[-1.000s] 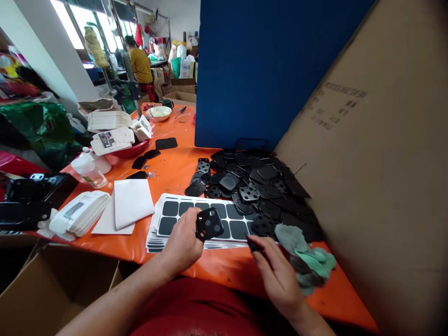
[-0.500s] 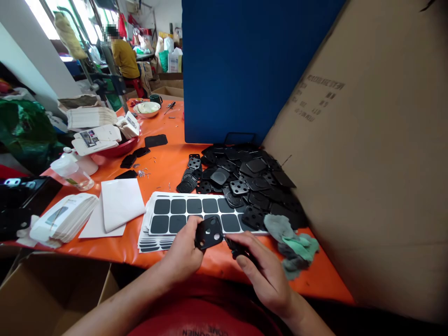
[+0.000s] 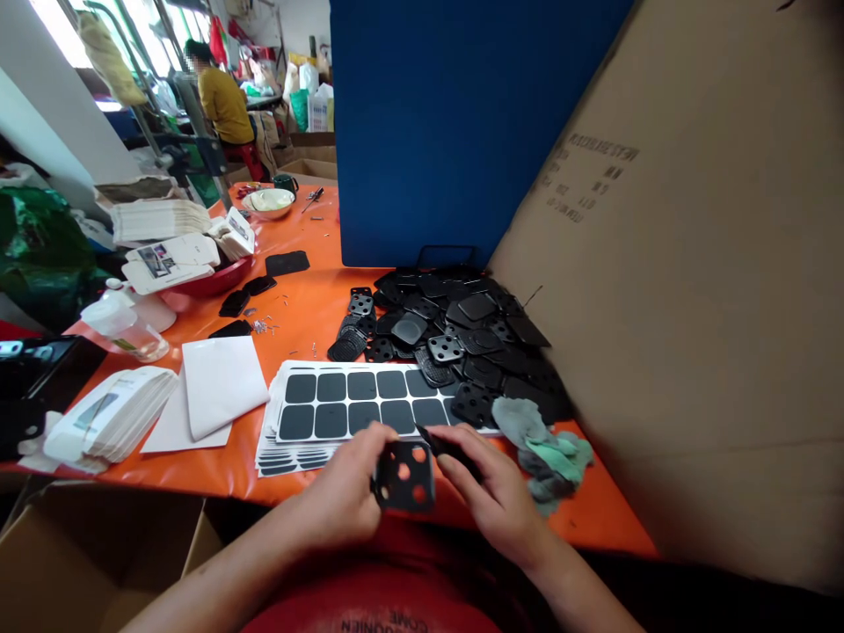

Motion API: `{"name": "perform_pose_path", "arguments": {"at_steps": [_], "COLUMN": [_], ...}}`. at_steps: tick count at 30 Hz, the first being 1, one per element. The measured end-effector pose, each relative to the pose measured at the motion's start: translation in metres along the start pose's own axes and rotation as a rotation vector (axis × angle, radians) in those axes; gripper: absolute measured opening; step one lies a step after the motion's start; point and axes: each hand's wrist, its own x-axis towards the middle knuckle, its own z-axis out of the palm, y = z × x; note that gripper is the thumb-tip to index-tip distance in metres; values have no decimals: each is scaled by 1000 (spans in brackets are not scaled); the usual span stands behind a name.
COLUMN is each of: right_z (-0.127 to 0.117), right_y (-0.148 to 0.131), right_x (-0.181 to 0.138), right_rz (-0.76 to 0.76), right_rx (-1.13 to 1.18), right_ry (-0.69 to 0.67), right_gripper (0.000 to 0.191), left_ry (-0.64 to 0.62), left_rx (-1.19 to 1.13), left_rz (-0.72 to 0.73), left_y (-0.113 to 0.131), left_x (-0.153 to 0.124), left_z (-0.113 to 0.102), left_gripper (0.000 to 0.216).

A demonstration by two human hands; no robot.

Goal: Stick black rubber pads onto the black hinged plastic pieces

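My left hand [image 3: 361, 483] is closed on the left edge of a black plate with round holes [image 3: 410, 492], its holed face toward me. My right hand [image 3: 491, 492] is wrapped round a dark pointed tool [image 3: 454, 450], whose exact kind I cannot make out. The tip of the tool is close to the plate's upper right corner; whether they touch I cannot tell. Just beyond my hands lie stacked white sheets of dark rounded-square stickers [image 3: 346, 385]. A heap of black plates and pads [image 3: 428, 325] is behind them, covering part of the sheets.
A grey-green rag [image 3: 544, 448] lies to the right, by a tall cardboard wall [image 3: 692, 308]. A blue panel [image 3: 475, 132] stands behind the heap. On the left are white paper [image 3: 224, 387], folded boxes [image 3: 112, 413] and a clear bottle [image 3: 125, 330]. A person [image 3: 224, 101] sits far off.
The holed plate has come down toward me and tilted to face me more. My right hand has shifted slightly, its tool now above the plate's corner. The view has moved a little.
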Motion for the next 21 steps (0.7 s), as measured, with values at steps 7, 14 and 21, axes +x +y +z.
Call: {"name": "perform_pose_path", "arguments": {"at_steps": [7,14,21], "right_z": [16,22,33], "right_y": [13,28,10], "right_x": [-5,-4,14], "right_rz": [41,225,479], "right_rx": [-265,154,325], "right_ry": [-133,17,-134], "right_gripper": [23,30,27], "left_ry": [113,127,-126], "left_rx": [-3,438,878], "left_rz": [-71,-20,5], "left_y": [-3,-14,-6], "left_x": [8,13,27], "left_z": [-3,0,14], "left_gripper": [28,42,33]}}
